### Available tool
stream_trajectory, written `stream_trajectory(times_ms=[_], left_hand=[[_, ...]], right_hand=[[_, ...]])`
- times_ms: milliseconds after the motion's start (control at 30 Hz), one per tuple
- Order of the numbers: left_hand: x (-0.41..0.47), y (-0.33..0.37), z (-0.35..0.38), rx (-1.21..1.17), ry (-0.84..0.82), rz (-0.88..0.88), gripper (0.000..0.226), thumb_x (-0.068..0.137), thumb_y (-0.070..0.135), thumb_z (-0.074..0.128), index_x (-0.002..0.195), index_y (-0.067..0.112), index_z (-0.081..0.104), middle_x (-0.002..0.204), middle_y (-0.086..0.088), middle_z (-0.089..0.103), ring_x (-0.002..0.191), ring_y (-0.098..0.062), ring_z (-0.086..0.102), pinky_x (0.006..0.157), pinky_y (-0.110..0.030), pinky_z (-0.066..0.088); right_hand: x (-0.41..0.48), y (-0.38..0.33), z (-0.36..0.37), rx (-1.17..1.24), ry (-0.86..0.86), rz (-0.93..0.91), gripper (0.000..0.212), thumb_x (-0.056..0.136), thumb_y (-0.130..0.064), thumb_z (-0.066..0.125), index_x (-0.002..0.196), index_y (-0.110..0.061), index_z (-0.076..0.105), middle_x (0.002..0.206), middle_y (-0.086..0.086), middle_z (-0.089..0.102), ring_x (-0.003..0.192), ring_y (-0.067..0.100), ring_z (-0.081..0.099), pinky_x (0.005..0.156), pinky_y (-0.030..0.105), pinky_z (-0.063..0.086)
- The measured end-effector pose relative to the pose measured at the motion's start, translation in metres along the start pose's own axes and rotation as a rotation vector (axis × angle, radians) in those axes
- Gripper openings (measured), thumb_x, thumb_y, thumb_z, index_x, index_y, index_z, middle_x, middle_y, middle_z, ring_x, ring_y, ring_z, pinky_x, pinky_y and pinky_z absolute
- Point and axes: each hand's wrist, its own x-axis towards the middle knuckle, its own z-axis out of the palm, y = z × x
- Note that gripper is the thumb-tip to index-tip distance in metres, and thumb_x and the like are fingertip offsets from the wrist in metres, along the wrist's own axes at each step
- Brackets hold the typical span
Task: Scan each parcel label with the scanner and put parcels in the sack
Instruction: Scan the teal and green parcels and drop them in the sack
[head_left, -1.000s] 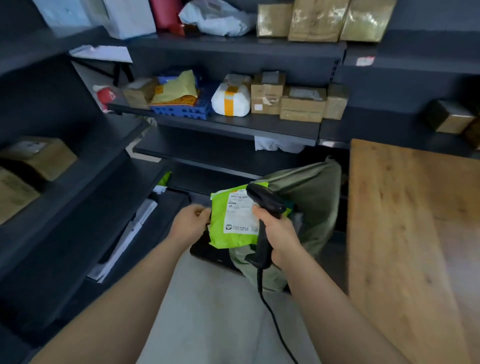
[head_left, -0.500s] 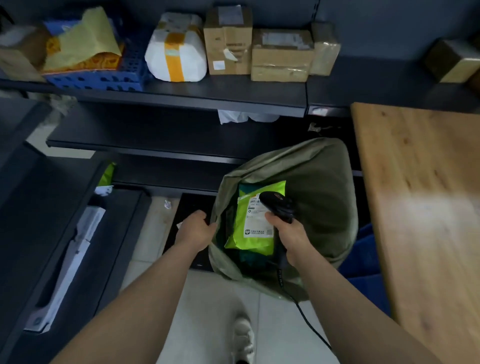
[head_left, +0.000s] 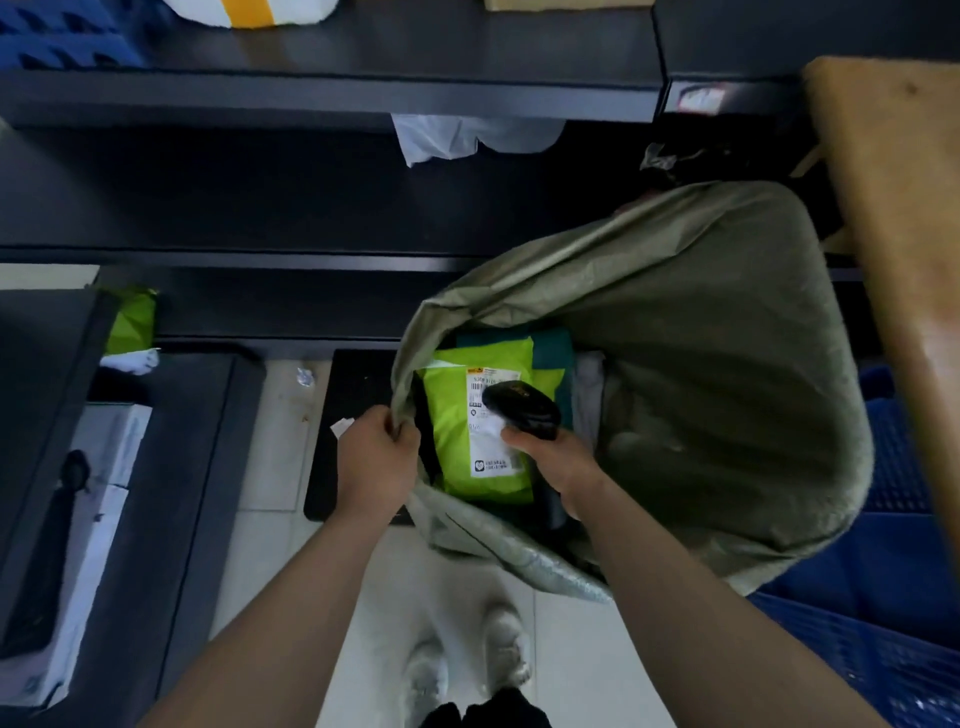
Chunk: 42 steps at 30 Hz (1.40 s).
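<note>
Head | left hand (head_left: 375, 460) grips sack (head_left: 727, 364) rim | right hand (head_left: 558, 462) holds scanner (head_left: 522, 408)

Dim, bluish light; shelves (head_left: 311, 208) sink into shadow, edges bowed and softly blurred.

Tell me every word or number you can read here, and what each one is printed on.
None reads clearly.
White label on the green parcel in the sack: a barcode, a row of digits and a small logo, all too blurred to quote; the scanner hides part.
Sticker on the shelf edge: blurred.
White box on the left lower shelf: print too small.
</note>
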Motion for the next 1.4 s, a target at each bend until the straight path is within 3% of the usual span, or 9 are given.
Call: stream_trajectory(times_ms=[67,167,333,433,533,700,900,1167,1400], left_hand=[[-0.002,-0.004,-0.003,0.007,-0.009,0.020,0.022,0.089,0.013,0.056,0.070,0.005,0.050,0.061,-0.003,0.049,0.058,-0.019,0.046,0.051,-0.029,0.027],[-0.006,-0.006,-0.005,0.022,-0.051,0.071,0.032,0.090,0.012,0.057,0.062,0.015,0.041,0.058,0.003,0.046,0.054,-0.009,0.043,0.047,-0.015,0.031],[-0.014,0.001,-0.013,0.111,-0.187,0.069,0.032,0.091,0.015,0.054,0.062,0.018,0.040,0.064,0.002,0.048,0.066,-0.022,0.050,0.050,-0.029,0.027],[-0.027,0.013,-0.031,0.246,-0.261,0.129,0.015,0.091,0.020,0.052,0.078,0.012,0.054,0.079,-0.003,0.058,0.077,-0.026,0.056,0.059,-0.029,0.036],[-0.046,0.036,-0.057,0.358,-0.291,0.273,0.015,0.091,0.025,0.052,0.093,0.012,0.060,0.094,-0.005,0.064,0.087,-0.027,0.061,0.068,-0.034,0.048],[-0.104,0.101,-0.095,0.436,-0.270,0.621,0.031,0.095,0.030,0.051,0.121,0.016,0.061,0.117,-0.003,0.064,0.106,-0.025,0.060,0.081,-0.033,0.049],[-0.203,0.189,-0.109,0.472,-0.256,1.002,0.029,0.096,0.032,0.050,0.116,0.015,0.061,0.108,-0.005,0.061,0.098,-0.026,0.058,0.078,-0.038,0.050],[-0.345,0.291,-0.065,0.442,-0.298,1.334,0.030,0.098,0.036,0.044,0.119,0.019,0.058,0.115,0.003,0.060,0.105,-0.020,0.057,0.084,-0.035,0.049],[-0.455,0.363,0.019,0.462,-0.254,1.377,0.032,0.099,0.037,0.041,0.117,0.018,0.060,0.117,0.001,0.061,0.105,-0.022,0.058,0.084,-0.036,0.051]], right_hand=[[0.002,0.001,0.009,-0.021,-0.017,0.010,0.028,0.085,-0.018,0.075,0.110,-0.008,0.066,0.099,0.007,0.066,0.075,0.011,0.060,0.053,0.013,0.047],[-0.002,0.000,0.016,-0.055,-0.004,-0.007,0.029,0.086,-0.018,0.073,0.112,-0.007,0.066,0.100,0.008,0.066,0.078,0.014,0.061,0.062,0.020,0.048],[-0.042,-0.010,-0.001,-0.161,0.095,-0.097,0.035,0.085,-0.016,0.074,0.116,-0.003,0.066,0.100,0.010,0.065,0.088,0.019,0.059,0.072,0.025,0.044],[-0.084,-0.019,-0.021,-0.196,0.151,-0.157,0.022,0.085,-0.015,0.074,0.102,-0.003,0.069,0.085,0.009,0.061,0.077,0.017,0.053,0.066,0.027,0.038],[-0.140,-0.024,-0.041,-0.185,0.211,-0.211,0.014,0.085,-0.017,0.073,0.079,-0.010,0.063,0.068,0.007,0.055,0.060,0.015,0.048,0.061,0.028,0.036],[-0.245,-0.025,-0.076,-0.135,0.305,-0.286,0.015,0.084,-0.021,0.073,0.079,-0.010,0.064,0.067,0.006,0.062,0.060,0.018,0.057,0.059,0.032,0.045],[-0.366,-0.008,-0.149,-0.173,0.436,-0.309,0.012,0.087,-0.026,0.068,0.087,-0.015,0.066,0.071,0.004,0.067,0.055,0.012,0.061,0.054,0.026,0.053],[-0.474,0.043,-0.271,0.225,0.569,-0.370,0.020,0.090,-0.023,0.067,0.101,-0.006,0.063,0.069,0.009,0.065,0.050,0.020,0.058,0.050,0.030,0.050],[-0.534,0.088,-0.401,0.370,0.598,-0.434,0.018,0.090,-0.020,0.068,0.095,-0.005,0.059,0.064,0.013,0.061,0.048,0.023,0.054,0.049,0.031,0.049]])
